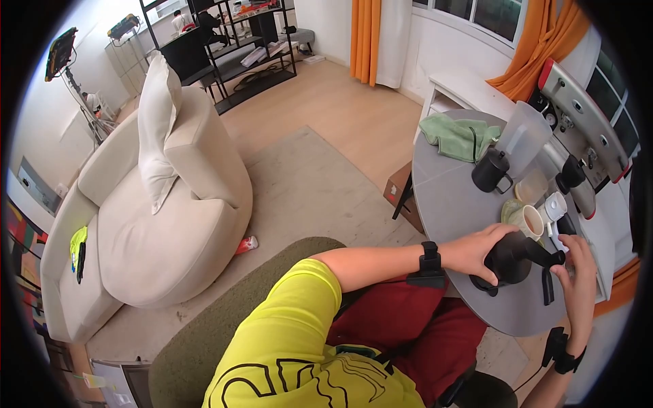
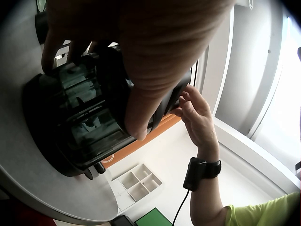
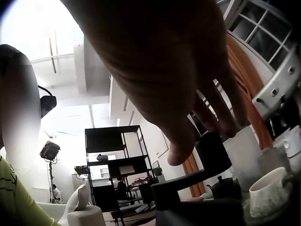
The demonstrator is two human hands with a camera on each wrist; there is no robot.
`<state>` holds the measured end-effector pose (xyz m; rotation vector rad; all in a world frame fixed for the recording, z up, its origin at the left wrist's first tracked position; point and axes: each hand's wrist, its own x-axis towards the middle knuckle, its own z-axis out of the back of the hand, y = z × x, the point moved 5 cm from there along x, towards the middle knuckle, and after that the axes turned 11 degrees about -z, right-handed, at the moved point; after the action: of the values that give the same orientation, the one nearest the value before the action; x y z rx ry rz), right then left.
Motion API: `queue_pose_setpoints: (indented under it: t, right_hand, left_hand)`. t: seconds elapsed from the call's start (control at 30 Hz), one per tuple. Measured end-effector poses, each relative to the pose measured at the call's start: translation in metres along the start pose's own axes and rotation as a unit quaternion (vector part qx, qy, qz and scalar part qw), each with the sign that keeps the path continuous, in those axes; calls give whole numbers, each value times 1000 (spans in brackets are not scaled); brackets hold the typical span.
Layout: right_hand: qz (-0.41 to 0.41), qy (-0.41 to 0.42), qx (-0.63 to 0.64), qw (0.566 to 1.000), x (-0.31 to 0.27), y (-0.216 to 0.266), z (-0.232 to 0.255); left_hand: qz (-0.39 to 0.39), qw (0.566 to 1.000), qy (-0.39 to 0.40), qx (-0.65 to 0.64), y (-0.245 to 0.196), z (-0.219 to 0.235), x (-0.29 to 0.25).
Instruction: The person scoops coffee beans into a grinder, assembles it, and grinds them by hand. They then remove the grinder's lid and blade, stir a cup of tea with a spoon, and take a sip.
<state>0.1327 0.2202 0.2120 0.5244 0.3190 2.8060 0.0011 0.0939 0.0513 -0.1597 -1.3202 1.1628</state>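
A black hand-crank coffee grinder (image 1: 511, 266) stands on the round grey table (image 1: 445, 204), close to its near edge. My left hand (image 1: 471, 256) grips its body, thumb on the near side and fingers on the far side. In the left wrist view, the grinder (image 2: 84, 106) shows see-through windows in its dark lower part. My right hand (image 1: 579, 272) holds the crank's end, with the knob (image 1: 548, 287) hanging below the fingers. The right wrist view has the thumb and fingers around the upper part of that knob (image 3: 212, 153).
Just behind the grinder are a cream mug (image 1: 532, 222) and a small white cup (image 1: 556, 204). Farther back stand a black pitcher (image 1: 491, 171), a clear tall container (image 1: 525, 139), a green cloth (image 1: 449, 136) and an espresso machine (image 1: 588, 115). A beige sofa (image 1: 149, 251) is at left.
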Motion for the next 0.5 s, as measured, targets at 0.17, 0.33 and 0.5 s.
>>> queue_pose_setpoints:
  t: [0.17, 0.33, 0.5]
  right_hand:
    - [50, 62, -37, 996, -2, -6, -5]
    - [31, 10, -25, 999, -5, 7, -10]
    - [90, 53, -6, 994, -4, 6, -4]
  left_hand:
    - [-4, 1000, -2, -6, 2, -2, 0]
    - [-5, 1000, -1, -2, 1, -1, -1]
    - [-2, 1000, 1, -4, 3, -2, -2]
